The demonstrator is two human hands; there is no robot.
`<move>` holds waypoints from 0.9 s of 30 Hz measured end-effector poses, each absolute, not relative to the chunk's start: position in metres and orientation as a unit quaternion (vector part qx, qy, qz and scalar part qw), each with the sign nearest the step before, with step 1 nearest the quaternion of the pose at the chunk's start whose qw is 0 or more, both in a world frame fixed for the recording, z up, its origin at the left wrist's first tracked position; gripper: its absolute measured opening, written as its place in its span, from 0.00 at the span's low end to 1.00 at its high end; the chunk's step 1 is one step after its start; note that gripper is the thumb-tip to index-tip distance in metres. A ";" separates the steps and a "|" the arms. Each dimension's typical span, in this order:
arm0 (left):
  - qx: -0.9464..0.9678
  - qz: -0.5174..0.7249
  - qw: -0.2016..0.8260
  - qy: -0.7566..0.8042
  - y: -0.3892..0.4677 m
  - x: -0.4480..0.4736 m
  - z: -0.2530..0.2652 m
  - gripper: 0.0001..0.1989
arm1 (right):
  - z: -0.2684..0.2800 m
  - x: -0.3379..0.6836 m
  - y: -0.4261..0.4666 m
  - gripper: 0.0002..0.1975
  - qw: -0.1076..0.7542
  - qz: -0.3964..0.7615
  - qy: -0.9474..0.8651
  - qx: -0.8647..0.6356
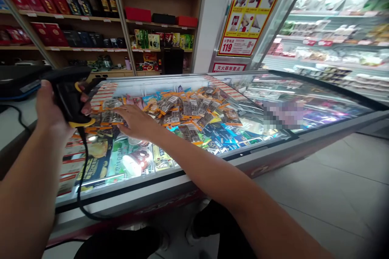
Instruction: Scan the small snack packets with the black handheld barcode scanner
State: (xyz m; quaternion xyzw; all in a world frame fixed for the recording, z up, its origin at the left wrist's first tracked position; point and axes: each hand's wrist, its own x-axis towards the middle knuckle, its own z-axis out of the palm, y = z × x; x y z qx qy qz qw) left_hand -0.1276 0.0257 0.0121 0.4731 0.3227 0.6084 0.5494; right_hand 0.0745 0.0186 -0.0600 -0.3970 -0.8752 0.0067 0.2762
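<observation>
My left hand is wrapped round the grip of a black and yellow barcode scanner, raised at the left above the freezer's corner. A black cable hangs from the grip's base. My right hand reaches across the glass top with fingers stretched out and thumb apart. Its fingertips are at a small packet with orange edges and a printed label. To the right of this hand lies a pile of similar snack packets, dark and clear with orange edges.
Bagged goods and a round tub show in the chest freezer. A black device rests on the left counter. Behind stand shelves with boxes and bottles, a red poster and a lit display fridge.
</observation>
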 end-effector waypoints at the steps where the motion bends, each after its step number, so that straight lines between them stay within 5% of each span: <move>1: 0.484 0.619 0.540 0.302 0.030 -0.133 0.011 0.36 | -0.064 0.066 0.018 0.26 0.268 0.025 -0.881 -0.390; 8: 0.418 0.642 0.550 0.331 0.046 -0.152 0.002 0.32 | -0.066 0.034 0.045 0.36 0.149 0.088 -0.863 -0.475; 15: 0.423 0.635 0.553 0.334 0.056 -0.143 -0.009 0.30 | -0.072 0.040 0.063 0.37 0.187 0.105 -0.841 -0.498; 21: 0.472 0.592 0.562 0.333 0.051 -0.129 -0.017 0.27 | -0.060 0.064 0.062 0.17 0.155 0.133 -0.831 -0.517; 25: 0.504 0.545 0.575 0.344 0.039 -0.114 -0.015 0.26 | -0.051 0.083 0.069 0.43 0.198 0.222 -0.780 -0.550; 27: 0.519 0.531 0.574 0.345 0.035 -0.107 -0.014 0.26 | -0.051 0.091 0.076 0.47 0.267 0.266 -0.743 -0.553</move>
